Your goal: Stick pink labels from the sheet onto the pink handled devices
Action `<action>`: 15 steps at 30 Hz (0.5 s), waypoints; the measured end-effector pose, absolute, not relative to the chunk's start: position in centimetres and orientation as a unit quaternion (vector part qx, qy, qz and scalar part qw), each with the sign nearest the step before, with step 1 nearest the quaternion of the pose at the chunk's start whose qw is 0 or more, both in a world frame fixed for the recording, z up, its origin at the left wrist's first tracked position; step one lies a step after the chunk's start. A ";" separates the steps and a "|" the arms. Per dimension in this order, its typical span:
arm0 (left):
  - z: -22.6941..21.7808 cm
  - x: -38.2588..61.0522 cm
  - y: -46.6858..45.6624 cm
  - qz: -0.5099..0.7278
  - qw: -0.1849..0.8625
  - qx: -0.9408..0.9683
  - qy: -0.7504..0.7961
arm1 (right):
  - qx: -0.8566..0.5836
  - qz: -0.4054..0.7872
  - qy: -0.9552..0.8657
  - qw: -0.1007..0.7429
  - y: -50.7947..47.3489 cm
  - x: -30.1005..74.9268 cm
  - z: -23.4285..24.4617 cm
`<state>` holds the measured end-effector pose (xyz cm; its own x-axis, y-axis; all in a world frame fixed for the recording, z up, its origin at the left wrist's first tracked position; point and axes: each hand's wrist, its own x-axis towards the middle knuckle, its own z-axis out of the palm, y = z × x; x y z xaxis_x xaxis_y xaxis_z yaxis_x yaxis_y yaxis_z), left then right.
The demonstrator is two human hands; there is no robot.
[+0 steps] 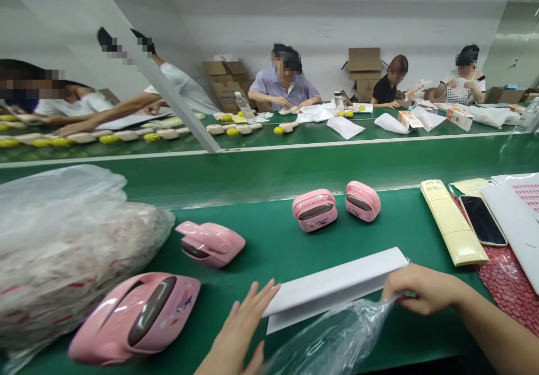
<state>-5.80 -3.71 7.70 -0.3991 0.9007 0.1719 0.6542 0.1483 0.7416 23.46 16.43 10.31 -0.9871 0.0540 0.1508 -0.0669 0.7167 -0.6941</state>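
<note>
Green conveyor tabletop, near side: light, stiff folded white sheet is pinched at its right end by the right hand, above a soft clear bag; left hand is held fingers-spread beside it. Best taken by the edges.

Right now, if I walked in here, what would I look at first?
The shiny pink gadgets pop out most, lying on the green bench up close. A big cloudy plastic bag bulges at the left side. Near the bottom middle, the right hand touches a white paper, with the left hand open beside it.
</note>
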 end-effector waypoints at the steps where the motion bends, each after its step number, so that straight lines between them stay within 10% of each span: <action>1: 7.8 -5.9 -2.8 0.349 0.138 0.546 0.749 | 0.013 0.402 -0.915 0.041 16.3 23.3 10.4; 15: 9.9 -6.7 5.8 0.153 0.096 0.663 0.726 | -0.066 0.205 -0.976 0.002 18.7 18.8 7.1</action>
<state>-6.72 5.84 9.89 -0.1016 0.9928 0.0630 0.9337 0.0734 0.3504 18.81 18.69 7.08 -0.9912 0.1305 -0.0241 0.1292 0.9069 -0.4010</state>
